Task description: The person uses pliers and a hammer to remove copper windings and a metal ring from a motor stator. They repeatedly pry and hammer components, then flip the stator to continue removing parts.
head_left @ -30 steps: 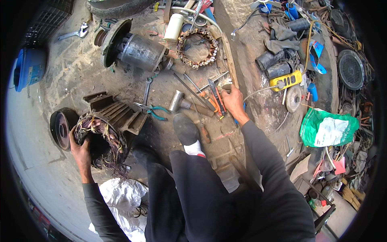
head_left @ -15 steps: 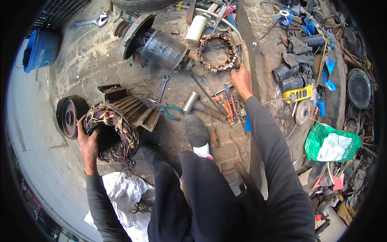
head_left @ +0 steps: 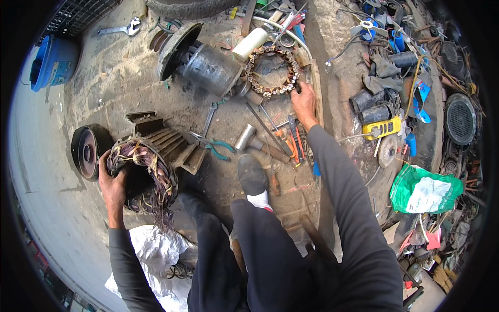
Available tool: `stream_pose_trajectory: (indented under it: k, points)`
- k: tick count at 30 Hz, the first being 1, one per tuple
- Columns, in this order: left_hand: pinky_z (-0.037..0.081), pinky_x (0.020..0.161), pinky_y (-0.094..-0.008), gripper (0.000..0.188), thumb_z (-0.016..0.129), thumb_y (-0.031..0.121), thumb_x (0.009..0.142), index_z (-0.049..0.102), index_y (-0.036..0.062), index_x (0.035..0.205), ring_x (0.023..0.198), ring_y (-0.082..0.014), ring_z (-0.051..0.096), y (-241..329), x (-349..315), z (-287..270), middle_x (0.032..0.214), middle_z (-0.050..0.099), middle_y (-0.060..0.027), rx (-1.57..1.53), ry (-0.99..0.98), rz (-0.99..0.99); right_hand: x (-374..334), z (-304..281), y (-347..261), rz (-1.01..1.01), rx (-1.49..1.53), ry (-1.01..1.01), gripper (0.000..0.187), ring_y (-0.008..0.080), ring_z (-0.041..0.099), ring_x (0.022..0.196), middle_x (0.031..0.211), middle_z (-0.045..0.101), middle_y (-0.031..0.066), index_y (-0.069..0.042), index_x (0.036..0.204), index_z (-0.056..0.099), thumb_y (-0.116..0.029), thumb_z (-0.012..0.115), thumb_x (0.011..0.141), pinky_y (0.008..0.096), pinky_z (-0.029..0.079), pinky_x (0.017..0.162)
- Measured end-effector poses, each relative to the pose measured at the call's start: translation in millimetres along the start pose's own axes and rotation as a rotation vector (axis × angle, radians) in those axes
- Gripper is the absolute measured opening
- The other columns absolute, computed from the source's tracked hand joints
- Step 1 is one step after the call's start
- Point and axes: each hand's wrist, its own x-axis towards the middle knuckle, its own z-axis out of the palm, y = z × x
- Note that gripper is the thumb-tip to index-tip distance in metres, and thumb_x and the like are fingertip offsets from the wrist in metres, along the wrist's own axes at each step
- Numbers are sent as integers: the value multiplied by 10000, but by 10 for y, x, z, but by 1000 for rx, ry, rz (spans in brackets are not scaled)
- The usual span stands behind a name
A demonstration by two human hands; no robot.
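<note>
Stained, dusty ground (head_left: 112,96) spreads around you in the head view. Your left hand (head_left: 113,184) holds the stator (head_left: 160,157) by its rim, left of your shoes (head_left: 253,174), thumb inside the hollow. Its ribbed shell (head_left: 174,143) looks grimy, its purplish windings (head_left: 165,179) frayed into loose strands below. Ahead, your right hand (head_left: 305,104) is at the edge of the copper-coloured ring (head_left: 267,93); whether it pinches it, I cannot tell.
</note>
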Motion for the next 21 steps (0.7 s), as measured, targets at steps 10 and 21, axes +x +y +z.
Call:
stream_pose_trajectory:
  k: [10,21]
  points:
    - [524,1074,-341,554,783,22,876,612,2,1403,1135,-184,694,8,-11,7,1250,743,-111,-2,9,8,140,-95,-238,-30,-412,-218,294,522,753,990,1134,747,315,79,1114,683,-165,672,951,595,607,874]
    - [518,1089,-336,573,740,-7,859,617,4,1418,1176,-182,688,-32,13,21,1288,731,-103,-18,31,-24,-236,-872,-191,118,-332,-459,463,596,697,1020,1072,713,412,118,1202,578,-289,595,981,631,545,920]
